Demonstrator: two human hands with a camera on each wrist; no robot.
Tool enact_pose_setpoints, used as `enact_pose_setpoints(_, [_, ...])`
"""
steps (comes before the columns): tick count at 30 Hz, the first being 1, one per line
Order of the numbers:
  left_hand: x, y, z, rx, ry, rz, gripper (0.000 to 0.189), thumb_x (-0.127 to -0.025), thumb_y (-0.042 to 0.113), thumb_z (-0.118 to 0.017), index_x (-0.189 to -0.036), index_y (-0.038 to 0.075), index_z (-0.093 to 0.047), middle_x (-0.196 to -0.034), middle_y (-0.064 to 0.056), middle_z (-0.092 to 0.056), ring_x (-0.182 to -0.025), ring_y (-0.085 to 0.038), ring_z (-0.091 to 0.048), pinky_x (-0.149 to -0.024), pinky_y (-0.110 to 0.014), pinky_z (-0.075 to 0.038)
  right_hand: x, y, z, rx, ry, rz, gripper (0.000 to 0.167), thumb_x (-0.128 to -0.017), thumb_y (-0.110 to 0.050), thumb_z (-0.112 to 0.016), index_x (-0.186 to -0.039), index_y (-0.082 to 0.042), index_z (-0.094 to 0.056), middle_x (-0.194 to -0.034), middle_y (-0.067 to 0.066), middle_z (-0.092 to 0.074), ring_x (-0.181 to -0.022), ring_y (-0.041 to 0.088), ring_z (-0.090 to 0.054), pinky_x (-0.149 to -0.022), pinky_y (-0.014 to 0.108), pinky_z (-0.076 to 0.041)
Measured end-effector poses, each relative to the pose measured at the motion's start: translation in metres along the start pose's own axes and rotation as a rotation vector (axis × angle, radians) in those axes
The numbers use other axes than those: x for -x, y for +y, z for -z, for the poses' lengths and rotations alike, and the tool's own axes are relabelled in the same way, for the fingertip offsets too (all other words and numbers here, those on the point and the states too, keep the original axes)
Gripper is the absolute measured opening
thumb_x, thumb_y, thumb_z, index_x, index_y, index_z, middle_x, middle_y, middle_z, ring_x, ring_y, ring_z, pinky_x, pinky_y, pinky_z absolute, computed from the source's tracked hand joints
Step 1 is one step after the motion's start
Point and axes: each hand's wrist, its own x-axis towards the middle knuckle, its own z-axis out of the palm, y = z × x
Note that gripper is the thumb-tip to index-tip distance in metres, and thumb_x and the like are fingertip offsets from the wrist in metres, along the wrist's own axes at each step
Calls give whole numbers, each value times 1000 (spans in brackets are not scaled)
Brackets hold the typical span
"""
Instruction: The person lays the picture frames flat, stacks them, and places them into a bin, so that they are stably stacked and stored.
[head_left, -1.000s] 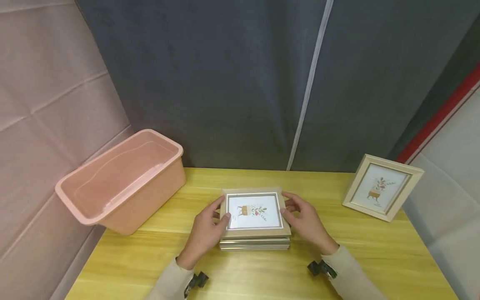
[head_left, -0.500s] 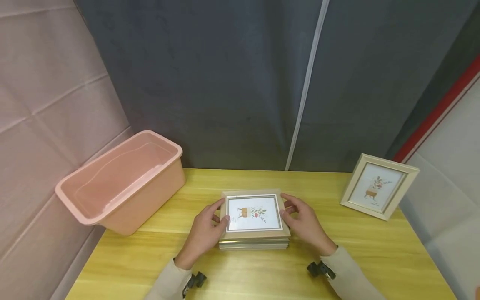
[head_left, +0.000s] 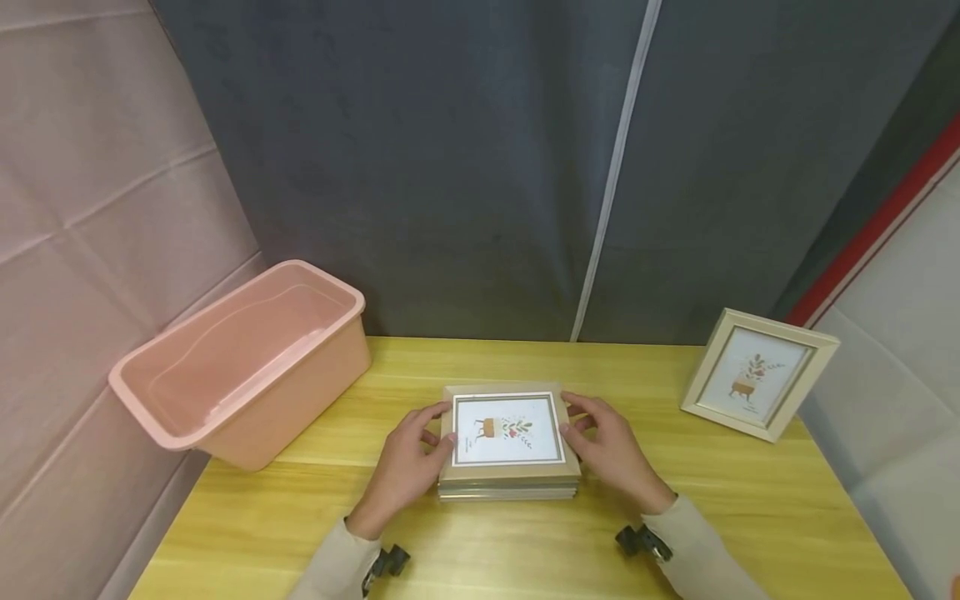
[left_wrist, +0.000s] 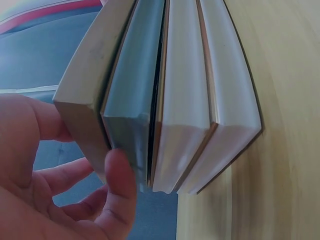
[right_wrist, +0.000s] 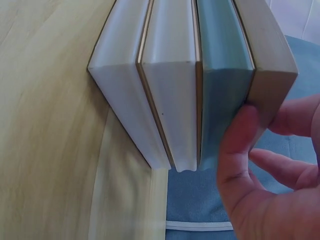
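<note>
A stack of several picture frames [head_left: 510, 492] lies at the front middle of the table. On top is a beige picture frame [head_left: 510, 472] holding a flower-pot print, lying flat with the print turned sideways. My left hand [head_left: 405, 467] holds this top frame by its left side, and my right hand [head_left: 611, 454] holds it by the right side. In the left wrist view, fingers [left_wrist: 120, 172] reach the seam between the beige frame and a bluish frame [left_wrist: 131, 100] under it. White-edged frames [right_wrist: 167, 90] lie lower down in the right wrist view.
At the left, a pink plastic tub [head_left: 315, 367] stands near the wall. A similar beige picture frame [head_left: 798, 408] stands upright, leaning back, at the table's right. A dark grey curtain [head_left: 450, 167] hangs behind the yellow wooden table [head_left: 510, 554].
The top picture frame has settled slightly lower, and the gap beneath its front edge has narrowed. Both hands keep their hold at its sides, hardly moved.
</note>
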Motion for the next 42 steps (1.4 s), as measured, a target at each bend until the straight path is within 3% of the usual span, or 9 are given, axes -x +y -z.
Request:
enact_pose_setpoints(5, [0,-1,1,23,-4,11,46,-101,24,-73,-146,26,-63,-126,-3,-67,-97,-15,-65,-59,-27,-54,1,1,5,-35,-37,-31,49,-101,-13,-73,-148,-9,-60,-127,16,-69,-102,25,-66,-75,24,-58])
enact_pose_setpoints(11, [0,-4,1,67,1,17,44,-101,22,-73,-143,28,-64,-128,-2,-67,-104,-19,-66,-60,-28,-55,1,3,16,-87,-60,29,49,-102,-15,-72,-148,-6,-58,-126,17,-69,-103,27,-68,-73,28,-62])
enact_pose_setpoints(16, [1,-6,0,95,-8,21,44,-101,21,-72,-144,29,-63,-132,-2,-66,-107,-20,-66,-62,-28,-56,-1,4,32,-135,-54,61,46,-105,-14,-68,-148,-4,-57,-128,22,-68,-103,20,-67,-69,34,-64])
enact_pose_setpoints(23, [2,-6,0,79,-10,16,45,-102,22,-71,-146,30,-62,-137,-1,-64,-110,-21,-65,-70,-30,-57,-2,-8,59,-65,40,109,43,-106,-14,-66,-148,-9,-59,-126,21,-70,-99,6,-65,-69,28,-62])
enact_pose_setpoints(31, [0,-6,1,64,-11,4,46,-102,21,-71,-147,29,-62,-139,-2,-63,-108,-20,-65,-70,-30,-56,3,-22,84,44,141,181,42,-105,-12,-66,-147,-14,-62,-126,12,-74,-104,-7,-61,-75,19,-55])
enact_pose_setpoints(37, [-2,-8,1,63,-16,6,46,-101,22,-71,-146,30,-62,-139,-2,-63,-108,-20,-65,-71,-32,-56,2,-26,101,86,197,230,40,-103,-9,-68,-143,-10,-65,-125,13,-74,-102,-9,-60,-76,12,-52])
enact_pose_setpoints(42, [-2,-7,1,64,-22,8,47,-102,22,-71,-147,29,-62,-140,-2,-63,-108,-20,-65,-73,-33,-56,-2,-23,116,113,256,260,40,-102,-5,-68,-141,-14,-67,-126,10,-73,-103,-8,-61,-77,10,-50])
